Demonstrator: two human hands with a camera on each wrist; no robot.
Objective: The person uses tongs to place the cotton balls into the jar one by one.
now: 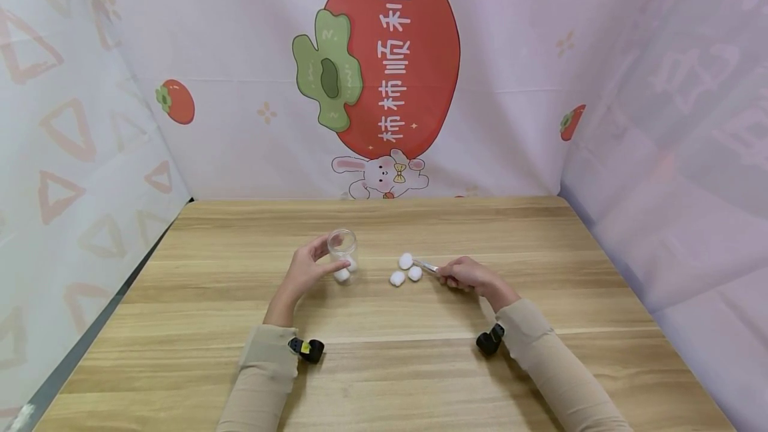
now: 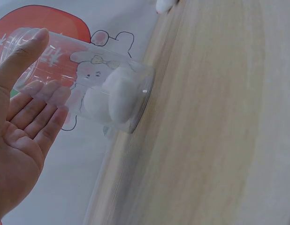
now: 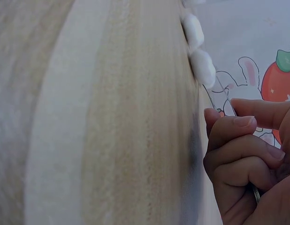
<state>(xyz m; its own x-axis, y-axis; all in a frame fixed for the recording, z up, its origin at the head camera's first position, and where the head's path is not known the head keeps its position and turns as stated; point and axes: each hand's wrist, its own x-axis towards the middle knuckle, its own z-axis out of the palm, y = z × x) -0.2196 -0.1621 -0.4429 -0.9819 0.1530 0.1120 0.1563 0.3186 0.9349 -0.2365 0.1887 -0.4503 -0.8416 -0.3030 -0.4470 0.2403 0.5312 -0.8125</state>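
My left hand (image 1: 303, 273) holds a clear jar (image 1: 343, 232) upright on the table, its thumb and fingers round the upper part. Inside, at the bottom of the jar, lie white cotton balls (image 2: 122, 96). In my right hand (image 1: 471, 275) is a pair of metal tweezers (image 1: 428, 267), pinched between thumb and fingers and pointing left. The tweezers' tips reach the farthest of three loose cotton balls (image 1: 406, 261) on the table. The right wrist view shows the two thin arms spread apart at a cotton ball (image 3: 202, 69); the other fingers curl toward the palm.
Two more cotton balls, a left one (image 1: 397, 279) and a right one (image 1: 415, 273), lie just nearer than the first, between the jar and my right hand. The wooden table (image 1: 384, 379) ends at a printed cloth backdrop (image 1: 240, 152), with cloth on both sides too.
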